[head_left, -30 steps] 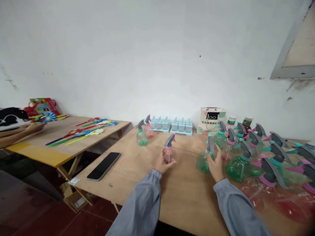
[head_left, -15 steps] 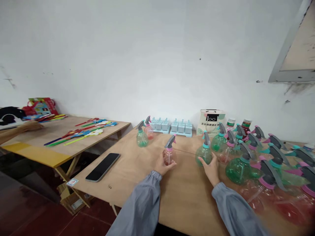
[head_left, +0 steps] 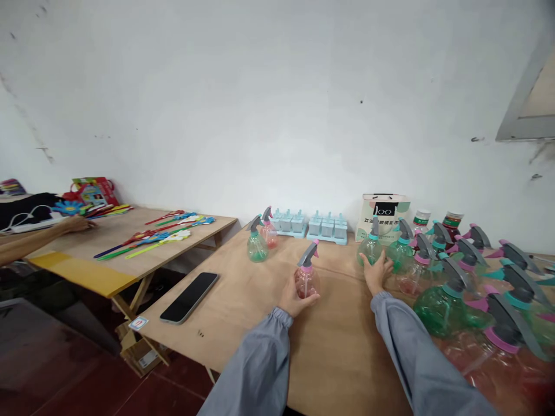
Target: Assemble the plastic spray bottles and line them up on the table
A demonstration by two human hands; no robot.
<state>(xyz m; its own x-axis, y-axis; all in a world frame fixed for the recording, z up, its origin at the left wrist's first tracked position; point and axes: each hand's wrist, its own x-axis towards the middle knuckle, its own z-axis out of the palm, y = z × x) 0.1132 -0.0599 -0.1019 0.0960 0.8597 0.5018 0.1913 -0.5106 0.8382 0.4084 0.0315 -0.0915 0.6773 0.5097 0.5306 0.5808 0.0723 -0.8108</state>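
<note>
My left hand (head_left: 297, 294) is closed around a round, clear pink spray bottle (head_left: 309, 283) with a grey head and pink trigger, upright on the wooden table. My right hand (head_left: 376, 270) is at the front of a green spray bottle (head_left: 369, 249) with a grey head and turquoise collar. Its thumb and fingers are spread apart, the thumb close to the bottle; whether it touches is hard to tell. Another green spray bottle (head_left: 399, 251) stands just right of these fingers. A green bottle (head_left: 257, 249) and a pink bottle (head_left: 269, 236) stand together farther back left.
Several pink and green spray bottles (head_left: 442, 309) crowd the table's right side. Pale blue ice-pop molds (head_left: 328, 228) and a paper bag (head_left: 366, 222) stand along the wall. A phone (head_left: 189, 297) lies left. Another person's hand (head_left: 78, 224) rests on the neighbouring table near colourful flower-topped sticks (head_left: 151, 237).
The green bottle has moved back and right, towards the other bottles, and my right hand has moved with it, its fingers now spread. My left hand stays on the pink bottle. The view has shifted left.
</note>
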